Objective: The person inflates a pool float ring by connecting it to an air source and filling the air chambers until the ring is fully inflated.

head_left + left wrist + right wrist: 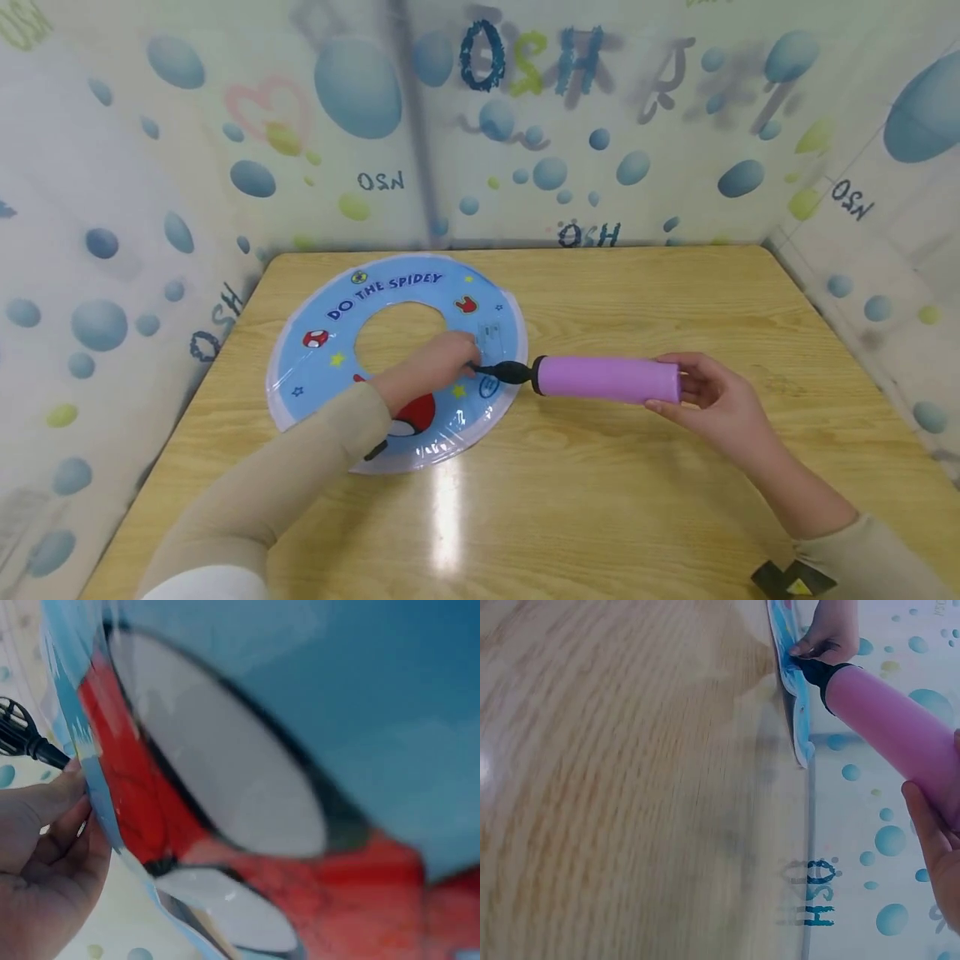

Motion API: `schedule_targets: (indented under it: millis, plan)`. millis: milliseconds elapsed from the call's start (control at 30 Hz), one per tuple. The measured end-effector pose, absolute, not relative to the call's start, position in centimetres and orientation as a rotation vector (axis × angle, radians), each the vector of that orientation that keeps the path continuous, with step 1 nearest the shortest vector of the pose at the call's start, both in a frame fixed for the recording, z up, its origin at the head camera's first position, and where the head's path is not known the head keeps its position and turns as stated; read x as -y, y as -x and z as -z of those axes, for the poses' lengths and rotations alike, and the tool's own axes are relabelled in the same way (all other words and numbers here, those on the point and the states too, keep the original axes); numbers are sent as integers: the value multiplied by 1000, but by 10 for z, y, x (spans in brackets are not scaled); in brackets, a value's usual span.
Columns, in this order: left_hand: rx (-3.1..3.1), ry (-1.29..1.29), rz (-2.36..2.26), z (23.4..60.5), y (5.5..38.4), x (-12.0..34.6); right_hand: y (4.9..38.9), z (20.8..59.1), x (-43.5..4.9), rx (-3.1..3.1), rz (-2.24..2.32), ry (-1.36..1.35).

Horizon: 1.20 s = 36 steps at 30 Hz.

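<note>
The blue ring [405, 742] is so close to the left wrist camera that it fills most of that view, with a red and white face on it. In the head view, it sits on the left part of the table [637, 508], near the far edge. It has a big round hole, and it says "DO THE SPIDEY" (in dark blue letters). Stars and little red pictures go around it.

The left hand [450, 352] is over the right side of the ring. Its thumb and fingers pinch the ring right where the black tip [512, 372] of the pump [609, 379] meets it. The fingers hide the very end, so I can't tell if it goes inside.

The pump is a fat purple tube (it looks pinker in the right wrist view). It points left, at the ring. The right hand [716, 400] grips its other end, with the thumb below and the fingers on top.

Both arms wear tan sleeves [300, 467], and a black strap [795, 581] with a yellow mark shows by the right one. The table is light wood with a shiny spot. Behind it is a pale wall [480, 192] with blue and green bubbles, letters and a pink heart [266, 107].
</note>
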State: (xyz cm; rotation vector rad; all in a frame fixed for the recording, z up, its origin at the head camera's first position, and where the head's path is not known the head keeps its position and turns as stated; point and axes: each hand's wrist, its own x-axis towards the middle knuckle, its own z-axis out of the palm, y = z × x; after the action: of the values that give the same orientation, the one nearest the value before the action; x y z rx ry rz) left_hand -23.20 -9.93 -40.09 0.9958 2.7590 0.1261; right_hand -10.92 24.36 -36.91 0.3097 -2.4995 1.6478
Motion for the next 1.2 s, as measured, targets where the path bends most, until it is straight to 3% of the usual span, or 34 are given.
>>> schedule_targets:
  millis: [233, 600, 1200]
  plan:
    - [-2743, -953, -118, 398, 234, 99, 113, 368, -243, 2514, -1554, -403]
    - [-2771, -924, -171, 405, 231, 104, 118, 359, -239, 2502, -1629, -336]
    - [-2780, -890, -653, 398, 211, 100, 118, 362, -238, 2424, -1757, -304]
